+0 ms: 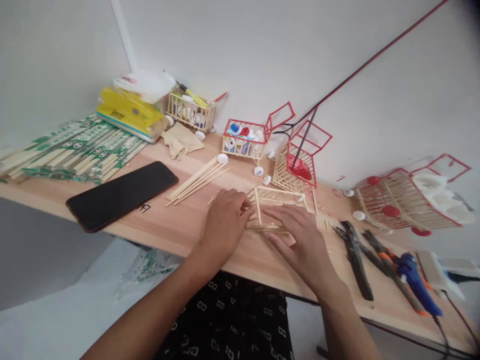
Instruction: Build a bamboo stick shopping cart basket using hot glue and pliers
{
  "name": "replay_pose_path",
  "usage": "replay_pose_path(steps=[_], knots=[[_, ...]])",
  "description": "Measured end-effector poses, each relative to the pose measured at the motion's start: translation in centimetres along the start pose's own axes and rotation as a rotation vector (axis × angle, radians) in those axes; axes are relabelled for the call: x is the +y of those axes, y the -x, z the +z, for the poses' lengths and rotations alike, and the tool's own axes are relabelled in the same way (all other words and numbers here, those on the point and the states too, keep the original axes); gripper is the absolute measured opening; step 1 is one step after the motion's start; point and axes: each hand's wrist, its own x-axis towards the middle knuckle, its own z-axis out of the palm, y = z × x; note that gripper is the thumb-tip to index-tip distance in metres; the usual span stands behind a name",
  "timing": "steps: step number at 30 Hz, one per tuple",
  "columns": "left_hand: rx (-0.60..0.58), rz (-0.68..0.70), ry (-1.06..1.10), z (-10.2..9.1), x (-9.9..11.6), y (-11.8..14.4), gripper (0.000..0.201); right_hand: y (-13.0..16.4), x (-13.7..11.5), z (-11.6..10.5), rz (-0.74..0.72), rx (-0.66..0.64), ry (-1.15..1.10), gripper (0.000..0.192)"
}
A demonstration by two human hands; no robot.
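Observation:
A small open frame of pale wooden sticks (279,195), box-like in outline, lies on the table in front of me. At its left end my left hand (225,220) is closed, thumb and fingertips pinched by the upright stick; the exact spot gripped is partly hidden. My right hand (300,237) holds the frame's near right side, its thumb low in front and its fingers reaching over the lower bars. Left of the frame lie several loose bamboo sticks (197,182). Short cut stick pieces (328,225) are to the right.
Behind stand stick baskets, one holding bottle caps (245,132), another tilted (296,165), a third on its side (405,197). A phone (123,195) and wrapped chopsticks (75,147) lie left. Pliers (390,265), a black-handled tool (356,260) and a blue glue gun (418,282) lie right.

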Motion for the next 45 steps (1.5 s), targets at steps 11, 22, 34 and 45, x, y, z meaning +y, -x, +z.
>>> replay_pose_path(steps=[11, 22, 34, 45], knots=[[0.063, 0.088, -0.165, 1.1, 0.1, -0.1, 0.009, 0.0, 0.3, 0.7, 0.003, -0.043, -0.039, 0.021], [0.062, 0.103, -0.171, 1.2, 0.1, 0.2, 0.008, 0.2, 0.4, 0.5, -0.04, -0.046, -0.049, 0.013], [0.028, 0.036, -0.079, 0.7, -0.3, 0.5, 0.008, -0.1, 0.3, 0.5, -0.067, -0.046, -0.048, 0.009], [0.099, -0.159, 0.116, -1.0, -0.6, 0.5, 0.026, 0.6, 0.9, -0.5, -0.037, -0.069, -0.027, 0.015]])
